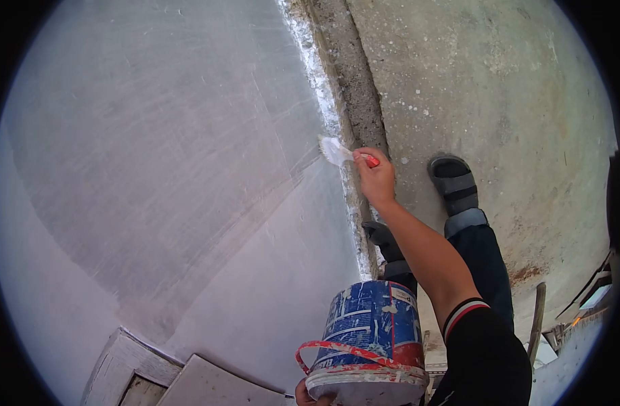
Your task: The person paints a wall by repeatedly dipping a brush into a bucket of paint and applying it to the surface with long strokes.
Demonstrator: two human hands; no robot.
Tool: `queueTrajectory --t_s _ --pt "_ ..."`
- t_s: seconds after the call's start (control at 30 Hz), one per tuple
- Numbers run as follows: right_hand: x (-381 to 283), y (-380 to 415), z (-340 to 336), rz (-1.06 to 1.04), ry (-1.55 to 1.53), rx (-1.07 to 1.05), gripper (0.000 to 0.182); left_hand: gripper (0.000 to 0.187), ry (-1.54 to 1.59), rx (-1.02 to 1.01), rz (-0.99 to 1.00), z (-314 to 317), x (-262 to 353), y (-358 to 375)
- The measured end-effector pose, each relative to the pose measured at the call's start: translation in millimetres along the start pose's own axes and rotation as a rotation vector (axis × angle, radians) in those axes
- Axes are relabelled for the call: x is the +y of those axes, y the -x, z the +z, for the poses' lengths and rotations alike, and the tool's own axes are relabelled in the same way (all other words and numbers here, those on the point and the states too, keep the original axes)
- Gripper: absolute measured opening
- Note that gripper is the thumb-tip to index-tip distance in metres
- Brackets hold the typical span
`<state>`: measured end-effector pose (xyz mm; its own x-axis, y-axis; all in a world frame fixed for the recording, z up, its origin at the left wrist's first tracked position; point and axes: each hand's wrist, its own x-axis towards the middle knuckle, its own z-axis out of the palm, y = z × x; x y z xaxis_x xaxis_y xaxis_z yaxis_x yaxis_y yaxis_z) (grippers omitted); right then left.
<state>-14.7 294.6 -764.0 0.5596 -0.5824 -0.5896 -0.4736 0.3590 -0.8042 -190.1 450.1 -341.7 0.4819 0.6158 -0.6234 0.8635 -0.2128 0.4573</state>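
Holds the brush (334,150) by its handle in the right fingers (361,164), likely for control, with bristles by the white strip (314,68) just beyond them, and grips the bucket (357,325) near its rim with the left fingers (313,394), likely for steadiness.

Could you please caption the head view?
Right hand holds a paintbrush at the wall's white edge; left hand holds a bucket.

From my station I get one view, looking forward and down from the person's head, close above the short black sleeve with a striped cuff (489,352). Its wide, round-edged field takes the smooth grey wall (154,135) at left and the mottled concrete floor (520,101) at right, down to the dark strapped sandal (455,184).
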Motion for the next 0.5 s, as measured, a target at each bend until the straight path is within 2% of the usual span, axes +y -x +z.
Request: queueTrajectory --t_s 0.1,0.2,0.3,0.4,0.5 --pt "-31 30 0 -0.093 -0.063 -0.023 0.013 0.076 -0.087 0.044 0.012 -6 -6 -3" --pt "-31 33 -17 0.311 -0.702 -0.047 0.01 0.077 -0.344 0.06 0.066 -11 -4 -7" --pt "-21 20 -19 0.283 -0.617 0.044 0.009 0.077 -0.403 0.039 0.041 -15 0 -10" --pt "-7 3 -7 -0.1 -0.074 0.107 0.009 0.076 -0.396 0.059 0.068 -7 1 -7" --pt "-8 5 9 -0.221 0.028 0.049 0.011 0.074 -0.401 0.082 0.095 -1 4 -5"
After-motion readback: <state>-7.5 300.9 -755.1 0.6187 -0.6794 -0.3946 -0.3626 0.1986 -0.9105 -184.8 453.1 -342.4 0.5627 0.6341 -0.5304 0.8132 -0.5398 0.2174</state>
